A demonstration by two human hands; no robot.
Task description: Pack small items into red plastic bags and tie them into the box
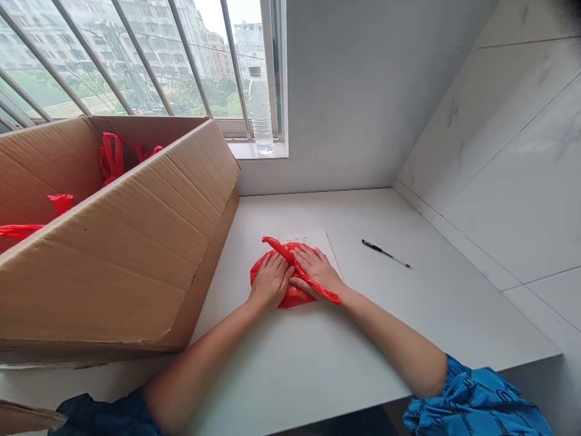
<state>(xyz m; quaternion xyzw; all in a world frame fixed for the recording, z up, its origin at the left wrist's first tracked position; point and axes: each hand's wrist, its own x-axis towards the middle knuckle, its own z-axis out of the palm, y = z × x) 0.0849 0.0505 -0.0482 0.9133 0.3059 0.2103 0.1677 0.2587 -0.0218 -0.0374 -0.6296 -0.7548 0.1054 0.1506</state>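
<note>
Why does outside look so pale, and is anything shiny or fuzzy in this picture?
Head view: bright daylight probably makes the buildings outside the window look pale; head view: the red bag has small shiny glints; head view: a dark patch in the top right corner is too fuzzy to name.

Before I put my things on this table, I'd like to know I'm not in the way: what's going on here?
Someone has both hands on a crumpled red bag, the left hand and right hand spread flat over it. The bag lies on white paper on the table. A pen lies off to the right. On the left stands an open cardboard box with more red plastic inside.
</note>
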